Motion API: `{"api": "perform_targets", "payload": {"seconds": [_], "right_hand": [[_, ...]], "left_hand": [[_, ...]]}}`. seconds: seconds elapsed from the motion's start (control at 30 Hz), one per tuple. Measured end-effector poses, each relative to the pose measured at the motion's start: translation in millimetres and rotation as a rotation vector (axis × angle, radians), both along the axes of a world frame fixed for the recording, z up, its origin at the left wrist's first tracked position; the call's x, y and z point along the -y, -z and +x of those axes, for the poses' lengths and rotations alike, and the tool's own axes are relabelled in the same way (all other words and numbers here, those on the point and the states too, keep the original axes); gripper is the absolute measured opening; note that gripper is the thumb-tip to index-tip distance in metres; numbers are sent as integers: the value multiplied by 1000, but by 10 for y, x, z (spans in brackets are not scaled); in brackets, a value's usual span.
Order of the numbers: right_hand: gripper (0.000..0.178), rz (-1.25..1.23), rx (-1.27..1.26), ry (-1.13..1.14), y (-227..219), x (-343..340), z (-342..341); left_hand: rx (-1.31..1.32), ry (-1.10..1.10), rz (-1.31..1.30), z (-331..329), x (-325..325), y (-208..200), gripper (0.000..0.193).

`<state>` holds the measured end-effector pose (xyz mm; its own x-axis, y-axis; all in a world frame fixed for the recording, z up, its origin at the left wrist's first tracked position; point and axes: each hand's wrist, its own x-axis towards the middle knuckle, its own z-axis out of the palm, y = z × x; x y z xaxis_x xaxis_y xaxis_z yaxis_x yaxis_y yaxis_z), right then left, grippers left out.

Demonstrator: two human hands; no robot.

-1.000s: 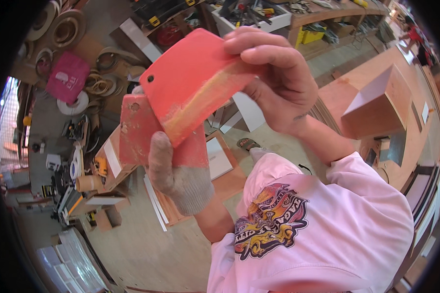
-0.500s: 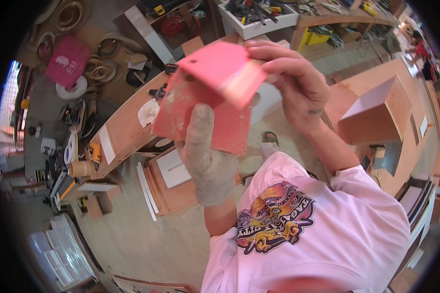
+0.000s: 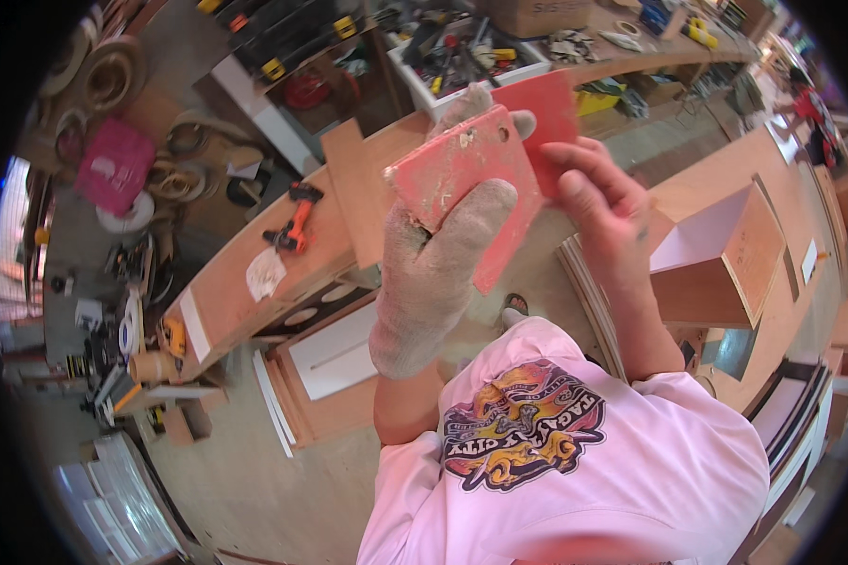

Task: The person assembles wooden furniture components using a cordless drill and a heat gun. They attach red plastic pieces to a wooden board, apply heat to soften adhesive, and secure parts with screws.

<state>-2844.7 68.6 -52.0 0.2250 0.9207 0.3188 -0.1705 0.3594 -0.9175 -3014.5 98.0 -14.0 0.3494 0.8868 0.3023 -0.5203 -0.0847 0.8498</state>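
Shows orange drill (image 3: 297,226) on counter (image 3: 221,292), white tool tray (image 3: 528,75) beyond hands, open wooden box (image 3: 702,287) at right. Has left hand (image 3: 429,282) raised, gloved grip clamped on scuffed red plate (image 3: 457,165), with thumb across near face, partly hiding second red plate (image 3: 546,104) behind. Clamps second plate's edge in bare right hand (image 3: 612,212), with fingers bent.

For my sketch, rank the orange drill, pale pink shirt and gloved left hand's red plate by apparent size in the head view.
1. Pale pink shirt
2. Red plate in the gloved left hand, partly thumb-covered
3. Orange drill, farther away
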Motion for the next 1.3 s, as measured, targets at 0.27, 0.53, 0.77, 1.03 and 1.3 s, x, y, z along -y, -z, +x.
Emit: {"api": "perform_targets", "payload": {"seconds": [0.27,0.53,0.77,1.03,1.3], "right_hand": [[29,-205,-130,-156,325,-497,471],[20,-371,-848,-430,437,-752,614],[39,-241,-990,-314,546,-878,539],[36,-274,-1278,-714,447,-713,625],[41,-425,-180,61,408,-574,727]], "left_hand": [[-558,-281,322,1033,-514,130,65],[-674,-112,558,1408,-714,-23,89],[-321,192,128,1338,-765,-397,84],[-570,92,536,1174,-1259,-492,61],[-382,147,148,1181,-1243,-351,27]]}}
